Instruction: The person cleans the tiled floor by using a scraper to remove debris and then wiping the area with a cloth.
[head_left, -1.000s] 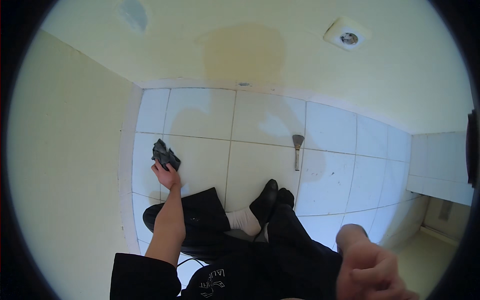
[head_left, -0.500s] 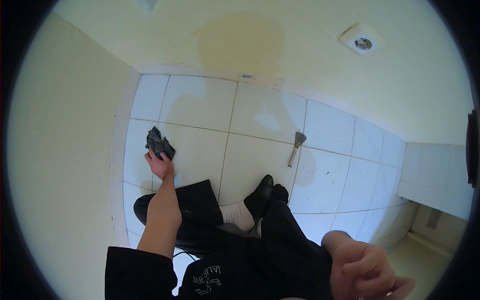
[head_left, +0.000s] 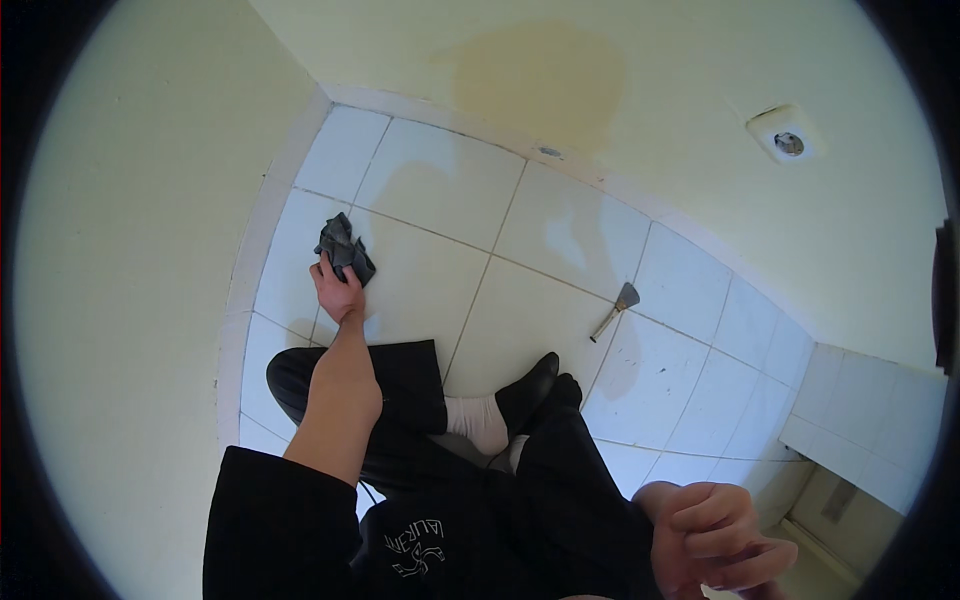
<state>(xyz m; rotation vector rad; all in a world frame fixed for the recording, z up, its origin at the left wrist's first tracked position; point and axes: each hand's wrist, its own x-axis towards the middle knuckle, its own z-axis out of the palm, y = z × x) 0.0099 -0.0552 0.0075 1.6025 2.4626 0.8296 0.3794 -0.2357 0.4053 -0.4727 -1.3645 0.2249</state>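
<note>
My left hand (head_left: 340, 292) reaches forward to the tiled floor (head_left: 430, 275), near the left wall. Its fingers are closed on a crumpled dark grey cloth (head_left: 344, 246), which is pressed against the tiles. At the lower right, my right hand (head_left: 712, 540) is held above the floor with the fingers curled in; no object shows in it. Beyond my feet lies a scraper (head_left: 627, 297) with a fan-shaped blade and a thin handle, apart from both hands.
Cream walls meet in a corner at the far left, with a pale skirting strip (head_left: 440, 108) along the floor. A white socket (head_left: 788, 142) is set in the far wall. My bent legs and black shoes (head_left: 530, 390) take up the near floor. A tiled ledge (head_left: 850, 420) stands at right.
The whole view has turned and shifted, so the corner and socket sit elsewhere in the picture. My left hand still grips the cloth on the floor. My right hand's fingers are curled slightly tighter.
</note>
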